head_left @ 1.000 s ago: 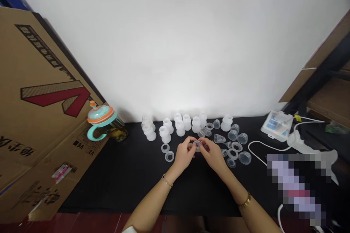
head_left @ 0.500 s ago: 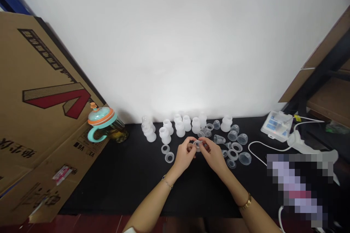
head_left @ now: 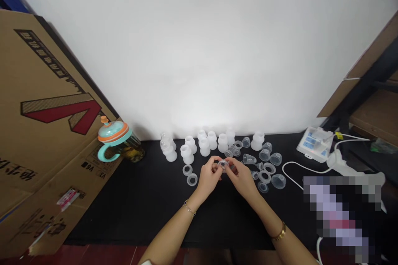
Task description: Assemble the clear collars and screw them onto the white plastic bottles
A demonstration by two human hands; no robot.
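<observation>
A small clear plastic ring [head_left: 223, 164] is pinched between my two hands near the middle of the black table. My left hand [head_left: 208, 177] grips its left side with thumb and fingers. From the right, my right hand [head_left: 242, 177] holds the same ring, its fingertips close to the other hand's. Part of the ring is covered by my fingers. Just left of my left hand lie two loose clear rings [head_left: 192, 179]. Behind both hands stand several white bottles [head_left: 187, 155] with narrowed necks. Clear domed caps [head_left: 275, 158] and more rings [head_left: 264, 177] lie scattered to the right.
A lidded jug [head_left: 114, 132] with dark contents stands left, beside a large cardboard box [head_left: 52, 74]. At the right are a clear plastic case [head_left: 314, 144], a white cable [head_left: 306, 168] and a pixelated area. A white wall [head_left: 199, 58] rises behind the table.
The ring has tilted slightly between my fingertips. Both hands stay in nearly the same place, and the view has shifted a little.
</observation>
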